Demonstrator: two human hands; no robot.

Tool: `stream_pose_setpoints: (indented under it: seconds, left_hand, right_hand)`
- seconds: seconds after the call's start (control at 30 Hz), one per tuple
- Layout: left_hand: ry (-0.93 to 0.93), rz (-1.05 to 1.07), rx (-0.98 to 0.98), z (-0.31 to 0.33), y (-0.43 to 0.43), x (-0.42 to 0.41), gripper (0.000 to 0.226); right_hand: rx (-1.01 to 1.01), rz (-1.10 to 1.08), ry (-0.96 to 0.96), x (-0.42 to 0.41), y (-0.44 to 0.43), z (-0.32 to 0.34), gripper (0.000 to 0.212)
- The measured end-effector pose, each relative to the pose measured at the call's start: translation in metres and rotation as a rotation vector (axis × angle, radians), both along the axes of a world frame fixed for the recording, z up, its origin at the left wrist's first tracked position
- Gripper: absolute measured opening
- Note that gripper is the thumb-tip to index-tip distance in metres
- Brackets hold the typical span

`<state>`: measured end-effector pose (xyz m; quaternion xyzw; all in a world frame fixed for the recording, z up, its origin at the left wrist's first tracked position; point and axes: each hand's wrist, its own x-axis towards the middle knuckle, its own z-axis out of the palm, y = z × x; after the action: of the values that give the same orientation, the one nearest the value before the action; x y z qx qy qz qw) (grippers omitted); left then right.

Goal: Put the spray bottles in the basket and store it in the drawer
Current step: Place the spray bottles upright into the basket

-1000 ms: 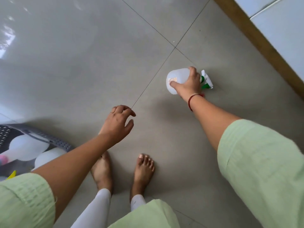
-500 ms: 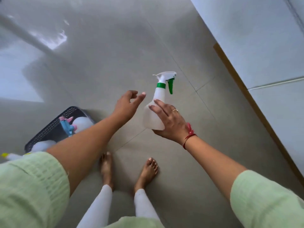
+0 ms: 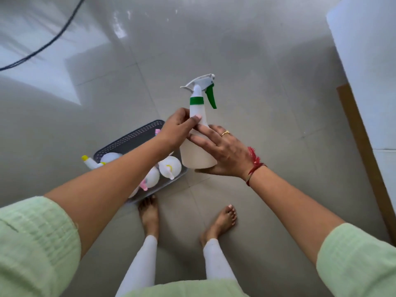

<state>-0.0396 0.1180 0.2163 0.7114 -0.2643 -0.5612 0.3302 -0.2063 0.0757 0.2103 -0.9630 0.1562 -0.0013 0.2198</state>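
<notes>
Glossy grey tiled floor (image 3: 257, 61), white wall (image 3: 368, 61)

No text, label, brand, number or sign can be read anywhere. The spray bottle (image 3: 198, 151) body is seen plain and unprinted. No legible marking is made out on the bottles (image 3: 170, 166) in the basket (image 3: 128, 138); any small print there is too blurred to be read.

Cannot count the bottles (image 3: 170, 167) in the basket (image 3: 128, 138): partly covered by the left forearm (image 3: 128, 170). Cannot see the right hand's (image 3: 225, 155) thumb behind the green-trigger bottle (image 3: 198, 151). Cannot trace the cable (image 3: 49, 42): blurred, cut by the left edge.
</notes>
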Motion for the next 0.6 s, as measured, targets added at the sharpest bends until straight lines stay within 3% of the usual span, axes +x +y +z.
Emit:
stream_pose_setpoints:
  seconds: [0.17,0.3,0.4,0.47,0.6]
  left_hand:
    - [-0.131,-0.022,-0.172,0.058,0.016,0.068,0.036]
    - [-0.137,0.114,-0.283,0.078,0.029,0.114,0.03]
    - [-0.124,0.273,-0.265,0.064,0.045,0.141,0.019]
    - [-0.192,0.304,-0.218,0.045,0.064,0.154,0.02]
    - [-0.342,0.185,-0.164,0.012,0.103,0.157,0.035]
  right_hand:
    - [0.034,0.017,-0.161,0.067,0.008,0.059,0.08]
    - [0.095,-0.049,-0.392,0.118,0.016,0.086,0.067]
    - [0.135,-0.25,-0.522,0.152,0.022,0.082,0.055]
    - [0.266,-0.442,-0.57,0.174,0.03,0.069,0.045]
    - [0.583,-0.833,-0.418,0.214,0.04,0.052,0.036]
